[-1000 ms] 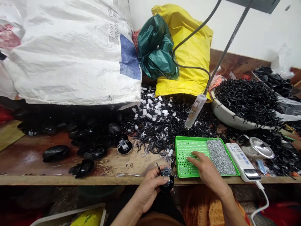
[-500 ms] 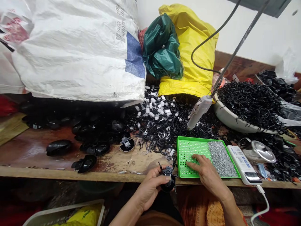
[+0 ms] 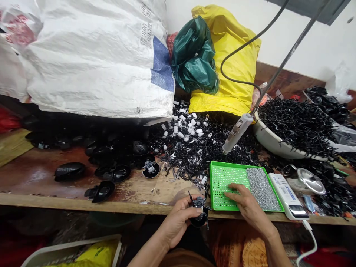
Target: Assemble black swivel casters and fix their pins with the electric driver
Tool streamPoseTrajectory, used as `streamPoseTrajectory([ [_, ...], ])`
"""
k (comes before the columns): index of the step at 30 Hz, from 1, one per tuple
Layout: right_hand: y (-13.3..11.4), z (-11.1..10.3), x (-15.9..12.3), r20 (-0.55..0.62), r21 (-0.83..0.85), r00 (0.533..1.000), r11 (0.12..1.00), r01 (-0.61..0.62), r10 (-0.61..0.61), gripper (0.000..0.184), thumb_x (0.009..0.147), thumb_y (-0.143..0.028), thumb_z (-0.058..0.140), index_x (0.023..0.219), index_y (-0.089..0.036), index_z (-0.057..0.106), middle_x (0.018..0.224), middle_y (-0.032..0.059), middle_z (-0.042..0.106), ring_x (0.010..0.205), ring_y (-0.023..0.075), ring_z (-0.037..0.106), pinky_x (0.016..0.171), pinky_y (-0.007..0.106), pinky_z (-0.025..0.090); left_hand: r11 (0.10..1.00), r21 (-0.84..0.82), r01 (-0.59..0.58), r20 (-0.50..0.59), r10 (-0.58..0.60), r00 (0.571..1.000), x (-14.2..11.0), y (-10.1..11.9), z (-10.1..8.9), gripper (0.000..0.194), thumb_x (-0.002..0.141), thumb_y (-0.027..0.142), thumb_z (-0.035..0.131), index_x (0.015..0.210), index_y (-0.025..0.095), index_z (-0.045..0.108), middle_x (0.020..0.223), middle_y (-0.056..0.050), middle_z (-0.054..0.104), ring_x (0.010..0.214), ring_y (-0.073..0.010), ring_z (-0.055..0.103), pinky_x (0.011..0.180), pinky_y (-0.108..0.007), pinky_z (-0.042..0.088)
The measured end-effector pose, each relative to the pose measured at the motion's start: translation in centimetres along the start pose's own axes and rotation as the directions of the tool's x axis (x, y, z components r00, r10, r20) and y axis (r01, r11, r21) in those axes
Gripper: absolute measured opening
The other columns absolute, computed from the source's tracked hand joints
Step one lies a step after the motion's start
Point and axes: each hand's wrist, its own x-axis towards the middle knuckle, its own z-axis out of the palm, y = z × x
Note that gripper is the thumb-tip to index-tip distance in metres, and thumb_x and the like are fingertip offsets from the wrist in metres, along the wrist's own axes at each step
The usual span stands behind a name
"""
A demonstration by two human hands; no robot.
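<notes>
My left hand is closed around a small black plastic part with a round disc and a grey bracket, held just off the table's front edge. Thin black prongs stick out of this part. My right hand reaches over the green tray, fingers stretched and apart, their tips at its perforated plate. Whether the fingertips touch a screw is too small to tell. A heap of small silvery screws fills the tray's right side. Behind the tray hangs a grey electric screwdriver.
A white power unit and a lidded metal pot stand right of the tray. Loose black and white parts lie behind it. A heaped basin stands at the right, black shells at the left, and a white sack behind.
The right hand has shifted slightly right over the tray, its fingers still stretched out. The left hand keeps hold of the black part. The view has moved a little.
</notes>
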Motion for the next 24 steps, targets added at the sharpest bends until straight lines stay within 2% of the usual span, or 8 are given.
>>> streamPoseTrajectory([
  [4, 0.32, 0.76, -0.05, -0.062, 0.005, 0.998, 0.999, -0.032, 0.032, 0.043, 0.08, -0.004, 0.033, 0.109, -0.026, 0.056, 0.108, 0.0076, 0.053, 0.098, 0.0191, 0.048, 0.081, 0.035, 0.042, 1.0, -0.013, 0.007, -0.009, -0.007, 1.0, 0.02, 0.07, 0.08, 0.034, 0.057, 0.011, 0.064, 0.09, 0.014, 0.057, 0.066, 0.0, 0.06, 0.061, -0.0157, 0.058, 0.059, -0.029, 0.048],
  [10, -0.13, 0.47, 0.27, 0.021, -0.085, 0.999, 0.996, -0.034, 0.036, 0.045, 0.08, -0.003, 0.035, 0.112, -0.029, 0.054, 0.107, 0.0077, 0.052, 0.095, 0.0202, 0.046, 0.077, 0.034, 0.041, 1.0, 0.0, 0.01, -0.022, -0.01, 1.0, -0.06, 0.02, 0.0, 0.036, 0.057, 0.011, 0.063, 0.092, 0.014, 0.056, 0.069, -0.001, 0.061, 0.061, -0.0159, 0.058, 0.059, -0.03, 0.048],
  [15, -0.28, 0.3, 0.24, 0.036, -0.107, 0.999, 0.994, -0.016, 0.02, 0.05, 0.077, 0.001, 0.035, 0.113, -0.029, 0.053, 0.108, 0.0077, 0.051, 0.094, 0.0204, 0.045, 0.077, 0.034, 0.041, 1.0, 0.006, 0.005, 0.004, -0.005, 1.0, 0.03, 0.09, -0.06, 0.034, 0.059, 0.01, 0.06, 0.093, 0.014, 0.056, 0.069, -0.002, 0.061, 0.061, -0.0152, 0.057, 0.059, -0.03, 0.048],
  [24, 0.54, 1.2, 0.0, -0.048, -0.012, 0.999, 1.0, -0.024, 0.023, 0.047, 0.078, -0.001, 0.033, 0.115, -0.024, 0.051, 0.106, 0.0087, 0.052, 0.096, 0.0202, 0.046, 0.08, 0.036, 0.041, 1.0, 0.013, 0.015, -0.01, -0.015, 1.0, -0.06, 0.15, -0.04, 0.035, 0.059, 0.01, 0.061, 0.093, 0.014, 0.056, 0.071, -0.002, 0.061, 0.063, -0.0144, 0.056, 0.06, -0.028, 0.048],
])
